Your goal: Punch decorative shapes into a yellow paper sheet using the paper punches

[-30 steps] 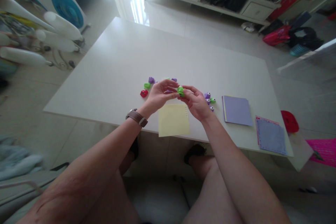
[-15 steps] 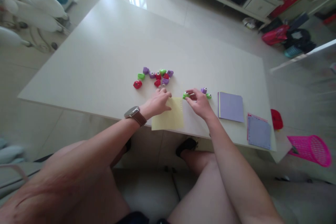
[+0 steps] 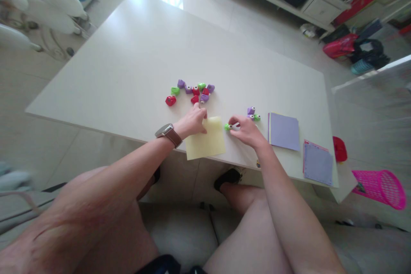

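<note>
- A white table (image 3: 135,60) stood on a shiny floor (image 3: 221,15), a pink basket (image 3: 377,185) beyond its near right corner.
- The left hand (image 3: 193,121), fingers bent, touched the yellow paper (image 3: 208,143); whether it pinched, I couldn't tell.
- The right hand (image 3: 244,131) gripped a green punch (image 3: 227,126) just right of the paper.
- Both forearms reached forward.

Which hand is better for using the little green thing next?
Probably the right hand: its grip has the little green thing, close to the right edge of the yellow paper. The left hand is farther away, over by the paper's left side.
</note>
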Demonstrator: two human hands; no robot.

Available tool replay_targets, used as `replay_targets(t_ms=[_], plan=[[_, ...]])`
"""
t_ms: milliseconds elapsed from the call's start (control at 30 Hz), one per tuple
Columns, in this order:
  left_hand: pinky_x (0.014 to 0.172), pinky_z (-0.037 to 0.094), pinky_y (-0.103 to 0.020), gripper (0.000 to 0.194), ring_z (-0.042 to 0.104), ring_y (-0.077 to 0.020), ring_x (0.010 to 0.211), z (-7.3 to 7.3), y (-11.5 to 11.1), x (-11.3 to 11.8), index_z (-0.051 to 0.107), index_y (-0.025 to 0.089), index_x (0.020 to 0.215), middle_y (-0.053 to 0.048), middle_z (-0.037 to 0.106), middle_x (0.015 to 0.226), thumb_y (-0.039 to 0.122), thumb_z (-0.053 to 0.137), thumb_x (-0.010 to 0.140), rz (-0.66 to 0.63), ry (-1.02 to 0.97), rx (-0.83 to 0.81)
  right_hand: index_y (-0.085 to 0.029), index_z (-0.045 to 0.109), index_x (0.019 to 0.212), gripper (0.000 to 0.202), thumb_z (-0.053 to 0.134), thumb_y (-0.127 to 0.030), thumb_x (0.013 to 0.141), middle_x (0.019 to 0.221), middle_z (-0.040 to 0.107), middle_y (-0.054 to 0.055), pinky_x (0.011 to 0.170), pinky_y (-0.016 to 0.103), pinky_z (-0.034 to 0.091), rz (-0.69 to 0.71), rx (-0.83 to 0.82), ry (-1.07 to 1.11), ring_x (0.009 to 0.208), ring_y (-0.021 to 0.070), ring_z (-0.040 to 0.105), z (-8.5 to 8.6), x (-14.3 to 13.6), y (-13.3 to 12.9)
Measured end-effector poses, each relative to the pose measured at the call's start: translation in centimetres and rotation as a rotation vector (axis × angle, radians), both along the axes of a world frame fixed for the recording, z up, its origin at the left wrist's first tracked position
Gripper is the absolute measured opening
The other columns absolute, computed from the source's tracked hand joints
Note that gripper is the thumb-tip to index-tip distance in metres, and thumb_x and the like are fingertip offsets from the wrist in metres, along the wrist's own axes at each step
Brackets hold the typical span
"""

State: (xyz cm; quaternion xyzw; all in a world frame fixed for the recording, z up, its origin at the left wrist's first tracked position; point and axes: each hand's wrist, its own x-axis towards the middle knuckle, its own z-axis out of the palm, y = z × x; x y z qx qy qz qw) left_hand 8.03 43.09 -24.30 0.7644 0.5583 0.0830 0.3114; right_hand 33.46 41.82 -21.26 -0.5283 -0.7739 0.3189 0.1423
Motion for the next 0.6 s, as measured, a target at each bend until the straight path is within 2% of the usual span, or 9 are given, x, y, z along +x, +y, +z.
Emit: replay_targets(t_ms=[67, 133, 233, 333, 433, 600], plan=[[0.09, 0.051, -0.039, 0.062, 0.06, -0.032, 0.11, 0.6, -0.1, -0.1, 0.061, 0.017, 0.111, -0.014, 0.056, 0.125, 0.029, 0.095, 0.059, -0.014, 0.009, -0.009, -0.022, 0.069, 0.088, 0.02, 0.063, -0.01, 0.072, 0.092, 0.076, 0.004, 0.082, 0.033, 0.052, 0.022, -0.018, -0.027, 0.089, 0.0218, 0.07, -0.1, 0.1, 0.0], [0.089, 0.051, -0.038, 0.065, 0.062, -0.031, 0.109, 1.1, -0.2, -0.1, 0.057, 0.017, 0.117, -0.013, 0.06, 0.12, 0.026, 0.092, 0.064, -0.029, 0.023, -0.036, -0.021, 0.069, 0.089, 0.021, 0.063, -0.009, 0.073, 0.093, 0.076, 0.004, 0.082, 0.032, 0.053, 0.035, -0.035, -0.036, 0.089, 0.0211, 0.07, -0.2, 0.2, 0.0], [0.083, 0.051, -0.035, 0.058, 0.065, -0.0288, 0.101, 1.3, 0.0, -0.1, 0.054, 0.018, 0.125, -0.01, 0.068, 0.11, 0.021, 0.083, 0.074, -0.026, 0.017, -0.087, -0.021, 0.07, 0.09, 0.023, 0.063, -0.007, 0.073, 0.094, 0.076, 0.003, 0.083, 0.031, 0.053, 0.048, -0.054, -0.04, 0.089, 0.0208, 0.07, -0.1, 0.1, 0.0], [0.082, 0.05, -0.033, 0.04, 0.067, -0.0262, 0.1, 0.8, 0.5, -0.2, 0.061, 0.019, 0.121, -0.009, 0.071, 0.111, 0.017, 0.071, 0.083, -0.007, -0.018, -0.074, -0.021, 0.071, 0.09, 0.024, 0.063, -0.006, 0.073, 0.093, 0.077, 0.003, 0.083, 0.031, 0.053, 0.052, -0.063, -0.051, 0.088, 0.0206, 0.07, 0.1, 0.0, 0.1], [0.082, 0.05, -0.031, 0.026, 0.069, -0.0245, 0.098, 0.4, 1.0, -0.3, 0.069, 0.02, 0.109, -0.008, 0.074, 0.108, 0.016, 0.067, 0.084, -0.019, -0.053, -0.085, -0.021, 0.071, 0.09, 0.023, 0.063, -0.006, 0.074, 0.092, 0.077, 0.003, 0.082, 0.031, 0.053, 0.055, -0.056, -0.057, 0.087, 0.0204, 0.069, 0.2, -0.2, 0.1], [0.077, 0.05, -0.029, 0.028, 0.069, -0.0217, 0.09, 0.7, 1.0, -0.4, 0.072, 0.018, 0.113, -0.008, 0.075, 0.106, 0.015, 0.068, 0.085, -0.01, -0.101, -0.118, -0.021, 0.071, 0.089, 0.022, 0.064, -0.007, 0.074, 0.091, 0.076, 0.003, 0.082, 0.031, 0.053, 0.058, -0.035, -0.044, 0.087, 0.0203, 0.07, 0.1, -0.2, 0.1]])
